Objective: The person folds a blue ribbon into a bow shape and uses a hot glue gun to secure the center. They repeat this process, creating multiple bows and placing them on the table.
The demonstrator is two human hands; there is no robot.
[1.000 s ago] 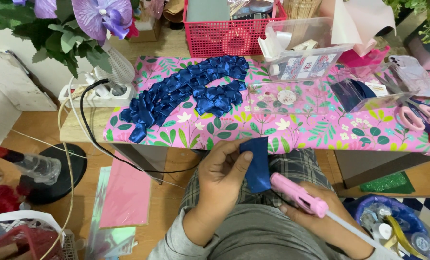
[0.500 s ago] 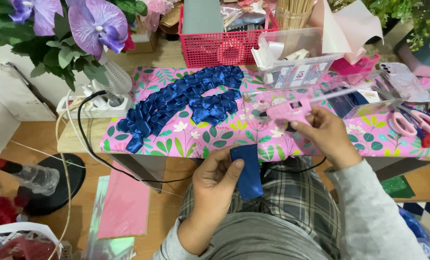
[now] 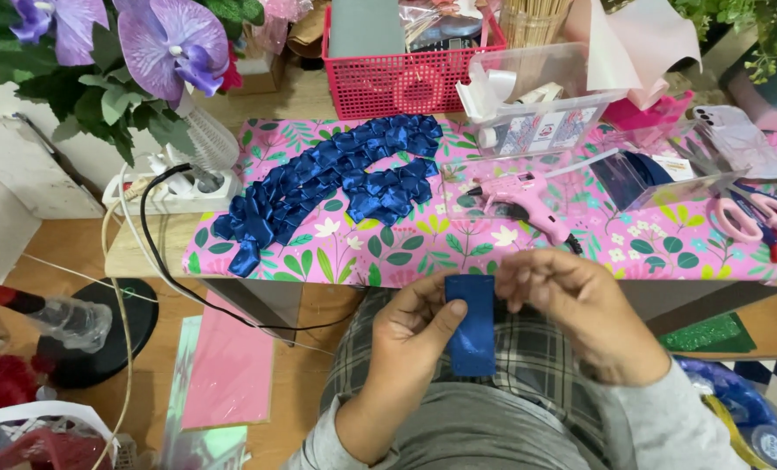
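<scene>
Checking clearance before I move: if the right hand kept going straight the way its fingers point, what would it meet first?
The right hand points left at the blue ribbon piece, which its fingertips already seem to touch; past that, the left hand.

A single camera, worn on the person's head, looks steeply down and forward over the lap. It sits close: the left hand [image 3: 414, 335] and right hand [image 3: 580, 318] fill the lower middle, just off the near edge of the bench [image 3: 423, 257] with its pink floral covering. The bench's far edge, with a red plastic mesh basket [image 3: 406, 83], lies near the top of the frame. There is no second view to overlap with.
</scene>
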